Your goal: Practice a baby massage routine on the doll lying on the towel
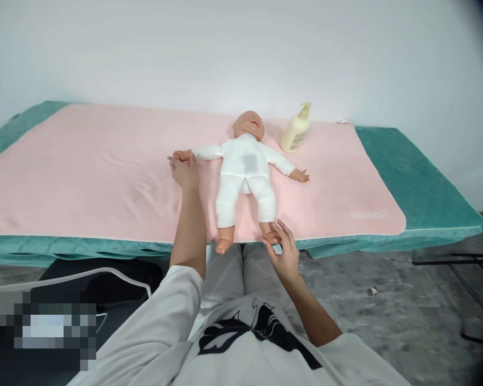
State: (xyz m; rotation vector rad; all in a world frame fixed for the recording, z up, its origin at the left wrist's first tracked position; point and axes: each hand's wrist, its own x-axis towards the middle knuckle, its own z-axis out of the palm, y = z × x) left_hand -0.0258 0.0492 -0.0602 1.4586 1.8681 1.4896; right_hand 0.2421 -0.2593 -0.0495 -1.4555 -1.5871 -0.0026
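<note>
A baby doll (246,161) with a white cloth body lies on its back on a pink mat (145,177), head toward the wall, arms spread, feet at the front edge. My left hand (184,172) is at the doll's hand on the left, its fingers around that small hand. Close to the doll's foot on the right is my right hand (284,249), thumb and fingers parted on either side of the foot; it appears to touch the foot. A cream pump bottle (295,133) stands on the mat, to the right of the doll's head.
The pink mat covers most of a bed with a green quilted cover (418,177). Behind it rises a pale wall (225,53). A black chair (116,289) is at the lower left, partly blurred. Black metal legs (475,295) stand on the grey floor at the right.
</note>
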